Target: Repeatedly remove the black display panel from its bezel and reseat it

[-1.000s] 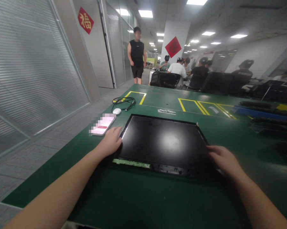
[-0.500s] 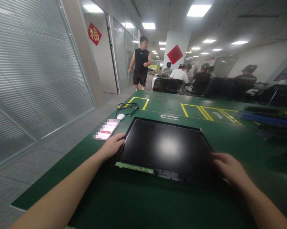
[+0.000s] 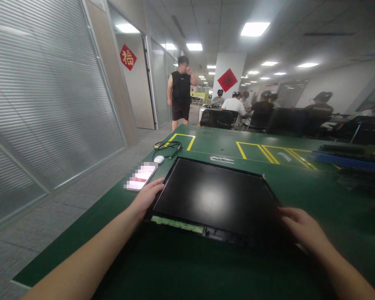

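A black flat display panel (image 3: 212, 198) lies on the green table (image 3: 187, 266), with a green circuit strip (image 3: 177, 224) along its near edge. My left hand (image 3: 148, 196) grips the panel's left edge, fingers curled on it. My right hand (image 3: 301, 229) holds the panel's right near corner, fingers closed round the edge. The panel's near side looks slightly raised off the table.
A phone (image 3: 141, 176) lies left of the panel, with a white mouse (image 3: 159, 158) and a coiled black cable (image 3: 167, 146) behind it. Yellow tape marks (image 3: 262, 149) cross the far table. Blue trays (image 3: 346, 158) sit far right. A person (image 3: 180, 92) stands in the aisle; others sit beyond.
The view has tilted up a little. Both hands keep their hold on the panel's sides. The standing person has raised a hand toward the head.
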The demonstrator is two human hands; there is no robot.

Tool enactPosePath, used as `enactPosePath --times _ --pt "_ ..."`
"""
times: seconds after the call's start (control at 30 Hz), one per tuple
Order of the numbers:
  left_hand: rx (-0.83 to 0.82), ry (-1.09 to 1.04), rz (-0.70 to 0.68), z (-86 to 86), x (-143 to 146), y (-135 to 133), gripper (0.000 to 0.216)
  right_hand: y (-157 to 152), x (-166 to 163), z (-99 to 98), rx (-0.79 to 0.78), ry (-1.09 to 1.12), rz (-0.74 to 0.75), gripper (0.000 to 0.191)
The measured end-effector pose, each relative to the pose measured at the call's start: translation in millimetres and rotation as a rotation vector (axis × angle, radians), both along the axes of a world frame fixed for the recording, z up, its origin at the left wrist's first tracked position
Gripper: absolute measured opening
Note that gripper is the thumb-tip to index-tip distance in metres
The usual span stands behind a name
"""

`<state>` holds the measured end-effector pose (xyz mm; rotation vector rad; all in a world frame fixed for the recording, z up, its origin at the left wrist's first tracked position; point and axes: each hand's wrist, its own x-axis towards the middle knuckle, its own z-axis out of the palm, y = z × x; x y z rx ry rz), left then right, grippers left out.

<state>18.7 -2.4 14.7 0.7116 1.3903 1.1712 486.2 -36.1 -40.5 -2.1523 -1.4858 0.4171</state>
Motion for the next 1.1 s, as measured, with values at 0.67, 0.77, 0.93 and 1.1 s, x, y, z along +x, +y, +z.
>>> enactPosePath --times 0.67,0.77,0.93,1.1 --pt "0.072 -0.115 -0.232 -14.8 -10.3 1.9 0.056 2.8 6.8 -7.5 0.052 -0.006 0.014 0.042" --pt "0.078 -0.108 -0.274 -12.9 -10.8 0.9 0.044 2.7 9.0 -10.3 0.067 -0.023 0.023 0.04" --pt "0.045 -0.127 -0.192 -7.5 -6.1 0.4 0.037 2.9 5.6 -7.9 0.083 -0.019 0.024 0.038" --pt "0.057 -0.08 -0.201 -4.4 -2.6 -3.5 0.017 1.7 -1.0 -1.4 0.056 0.008 0.015 0.043"
